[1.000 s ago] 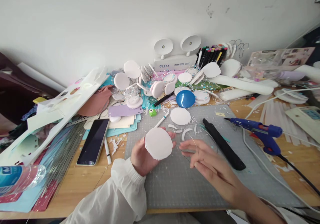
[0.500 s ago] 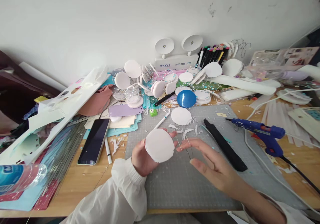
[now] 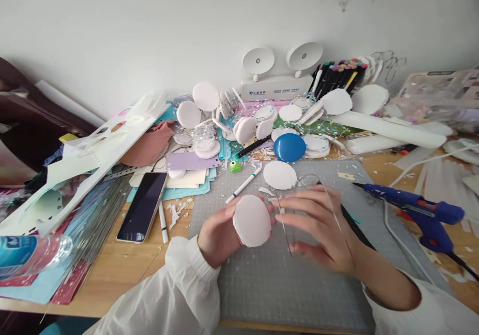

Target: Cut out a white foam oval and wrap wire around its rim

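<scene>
Disc: round white foam disc point(image 3: 252, 220), rough-edged, pinched upright in my left hand point(image 3: 218, 235) over the grey cutting mat point(image 3: 284, 285).
Wire: thin clear loop point(image 3: 286, 225) lies across my right hand point(image 3: 325, 230), fingers spread; grip unclear.
Risk: loop may slip off; hard pinch may dent foam.
Hazard: blue glue gun point(image 3: 419, 210) near my right forearm; a knock is possible.

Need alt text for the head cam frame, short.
A left hand holds a round white foam disc upright over a grey cutting mat; the right hand beside it holds a clear plastic ring. A blue glue gun lies to the right.
</scene>
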`<state>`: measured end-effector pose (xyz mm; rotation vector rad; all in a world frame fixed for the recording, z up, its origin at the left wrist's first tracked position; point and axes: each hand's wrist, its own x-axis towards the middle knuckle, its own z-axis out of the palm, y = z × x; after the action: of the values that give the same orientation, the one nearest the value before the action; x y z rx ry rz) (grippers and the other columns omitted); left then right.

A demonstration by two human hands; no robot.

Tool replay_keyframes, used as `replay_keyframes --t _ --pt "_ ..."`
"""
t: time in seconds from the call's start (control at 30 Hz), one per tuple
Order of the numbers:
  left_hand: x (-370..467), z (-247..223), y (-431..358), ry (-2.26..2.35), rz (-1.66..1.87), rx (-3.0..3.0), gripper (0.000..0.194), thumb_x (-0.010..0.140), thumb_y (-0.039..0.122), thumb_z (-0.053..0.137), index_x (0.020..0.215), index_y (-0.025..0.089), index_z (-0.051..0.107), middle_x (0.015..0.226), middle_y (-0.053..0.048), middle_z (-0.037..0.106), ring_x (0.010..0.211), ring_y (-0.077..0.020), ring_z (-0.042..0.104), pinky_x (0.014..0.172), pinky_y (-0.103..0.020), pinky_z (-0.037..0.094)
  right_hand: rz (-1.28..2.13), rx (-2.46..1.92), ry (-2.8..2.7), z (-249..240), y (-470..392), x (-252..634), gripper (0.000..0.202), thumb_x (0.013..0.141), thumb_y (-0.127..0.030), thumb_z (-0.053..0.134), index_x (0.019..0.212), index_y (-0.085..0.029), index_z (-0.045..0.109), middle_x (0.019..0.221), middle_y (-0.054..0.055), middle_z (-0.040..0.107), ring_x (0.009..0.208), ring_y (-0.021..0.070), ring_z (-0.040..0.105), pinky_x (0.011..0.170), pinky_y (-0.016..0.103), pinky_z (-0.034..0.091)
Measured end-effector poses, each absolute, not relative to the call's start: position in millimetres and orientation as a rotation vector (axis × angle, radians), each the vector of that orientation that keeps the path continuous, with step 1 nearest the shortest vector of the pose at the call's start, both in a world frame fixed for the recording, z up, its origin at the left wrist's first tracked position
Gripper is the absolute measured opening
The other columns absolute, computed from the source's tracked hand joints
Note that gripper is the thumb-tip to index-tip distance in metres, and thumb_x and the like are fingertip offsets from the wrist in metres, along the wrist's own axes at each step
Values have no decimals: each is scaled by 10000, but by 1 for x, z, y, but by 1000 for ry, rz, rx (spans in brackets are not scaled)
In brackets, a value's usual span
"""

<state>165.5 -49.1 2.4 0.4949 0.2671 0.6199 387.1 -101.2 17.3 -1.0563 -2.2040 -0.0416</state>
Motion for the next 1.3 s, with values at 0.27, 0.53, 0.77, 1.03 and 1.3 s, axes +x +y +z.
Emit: replay_keyframes --t 0.27,0.53,0.77,1.03,1.3 --pt "165 5 -47 309 575 548 497 801 430 631 1183 113 631 1133 -169 682 994 -293 660 830 -367 510 -301 -1076 -2266 13 -113 394 233 951 -332 478 1097 -311 659 1299 31 636 1163 243 557 1037 484 314" --pt "167 4 -47 346 534 465 513 762 438 665 1160 116 636 1113 -156 682 981 -299 655 817 -379 490 98 -1102 -1913 6 -113 388 327 893 -99 481 1124 -263 644 1184 102 587 1070 233 630 872 392 552" --pt "168 0 -48 289 474 389 507 801 436 625 1176 96 629 1128 -174 682 998 -286 663 825 -358 504 252 -1127 -1740 11 -114 381 288 952 -152 397 1069 -238 646 950 72 635 885 200 641 740 348 547" --pt "170 1 -50 229 445 354 516 805 452 618 1169 85 628 1098 -170 685 989 -272 666 808 -337 524 427 -1014 -1668 11 -118 375 331 934 -133 473 1186 -284 625 819 27 677 801 194 656 751 377 550" --pt "170 0 -51 254 476 391 491 797 441 648 1159 109 634 1098 -155 693 979 -264 672 818 -344 526 318 -894 -1796 19 -115 378 348 916 -78 469 1180 -231 637 847 63 688 819 199 651 661 354 561"
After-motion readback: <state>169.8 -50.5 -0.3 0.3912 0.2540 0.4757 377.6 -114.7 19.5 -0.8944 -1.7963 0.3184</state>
